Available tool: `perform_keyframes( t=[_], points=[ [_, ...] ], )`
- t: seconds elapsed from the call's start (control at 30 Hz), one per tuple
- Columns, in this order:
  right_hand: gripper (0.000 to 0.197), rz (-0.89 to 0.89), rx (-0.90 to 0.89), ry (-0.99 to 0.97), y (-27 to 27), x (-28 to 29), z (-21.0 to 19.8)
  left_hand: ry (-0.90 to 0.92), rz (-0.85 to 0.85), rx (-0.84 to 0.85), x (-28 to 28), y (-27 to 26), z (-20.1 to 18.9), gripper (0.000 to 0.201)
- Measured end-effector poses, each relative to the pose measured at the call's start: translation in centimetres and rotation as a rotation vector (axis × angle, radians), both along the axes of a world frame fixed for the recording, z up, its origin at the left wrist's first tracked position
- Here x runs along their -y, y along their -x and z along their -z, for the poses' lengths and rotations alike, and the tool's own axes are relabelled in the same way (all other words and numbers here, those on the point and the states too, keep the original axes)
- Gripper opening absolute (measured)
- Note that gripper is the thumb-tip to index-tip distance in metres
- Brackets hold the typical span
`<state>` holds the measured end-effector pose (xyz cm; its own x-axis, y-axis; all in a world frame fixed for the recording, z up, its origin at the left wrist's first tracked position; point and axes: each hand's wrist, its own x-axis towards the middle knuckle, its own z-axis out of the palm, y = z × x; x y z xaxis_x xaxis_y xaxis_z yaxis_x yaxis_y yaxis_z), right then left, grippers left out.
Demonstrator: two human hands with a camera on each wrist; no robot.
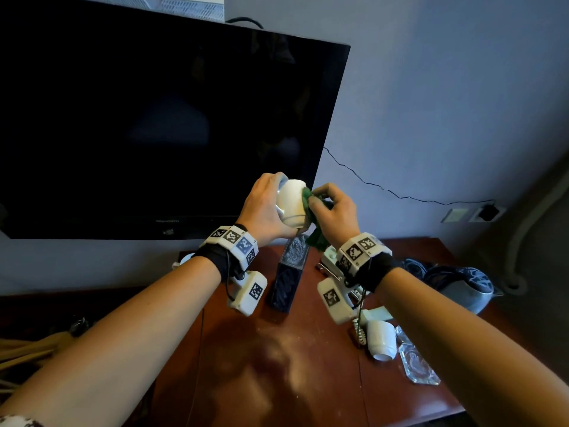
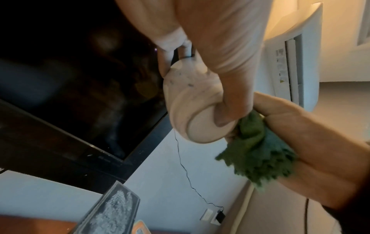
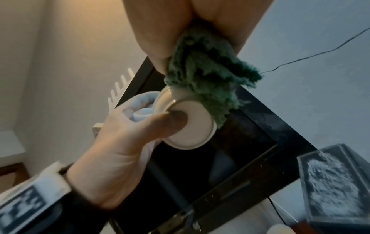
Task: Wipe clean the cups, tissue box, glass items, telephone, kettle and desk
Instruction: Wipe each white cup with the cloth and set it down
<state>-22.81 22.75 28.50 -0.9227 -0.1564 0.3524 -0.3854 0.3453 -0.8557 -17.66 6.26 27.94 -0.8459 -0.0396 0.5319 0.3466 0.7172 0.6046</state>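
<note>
A dark television screen (image 1: pixel 160 118) stands at the back against the wall. Below it, the reddish-brown table (image 1: pixel 277 365) carries a dark tissue box (image 1: pixel 291 272) standing upright near the centre, a grey kettle (image 1: pixel 462 288) at the right, a white telephone (image 1: pixel 331 257) partly hidden behind the right wrist, a second white cup (image 1: pixel 381 340) lying on its side, and a glass tray (image 1: pixel 417 365) just beside that cup. Above the tissue box, the left hand (image 1: pixel 264 208) holds a white cup (image 1: pixel 292 204) in a closed grip, thumb pressed on its base. The right hand (image 1: pixel 334 211) grips a bunched green cloth (image 1: pixel 308 198), which touches the cup's side.
</note>
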Motion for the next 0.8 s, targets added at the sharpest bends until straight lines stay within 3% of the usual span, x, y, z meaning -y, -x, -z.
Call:
perform_keyframes(
  t=[0.13,0.23,0.33,0.4,0.47,0.57,0.67,0.8],
  points=[
    [0.005,-0.1,0.049,-0.006,-1.4,-0.1,0.5,-0.025,-0.033,0.042,0.2,-0.2,1.0,0.094],
    [0.007,-0.045,0.126,0.137,-0.2,-0.4,0.6,-0.115,-0.054,0.044,0.5,-0.1,1.3,0.09],
    [0.006,0.072,0.496,0.466,2.2,-0.5,2.0,-0.212,-0.047,0.013,0.8,0.1,0.9,0.091],
    [0.027,-0.007,0.848,0.636,3.3,-0.3,3.3,-0.242,-0.028,-0.009,0.8,0.2,0.8,0.086],
    [0.044,-0.119,1.011,0.694,2.6,0.3,3.4,-0.248,-0.001,-0.011,0.6,0.3,0.9,0.083],
    [0.036,-0.198,0.996,0.753,1.9,0.8,2.4,-0.219,0.052,0.008,0.4,0.1,1.5,0.086],
    [0.024,-0.138,0.944,0.828,2.5,0.6,3.0,-0.159,0.083,0.073,0.9,0.0,1.5,0.093],
    [0.017,-0.046,0.856,0.708,3.0,0.6,3.2,0.026,0.055,0.131,1.2,0.1,0.8,0.102]
  ],
)
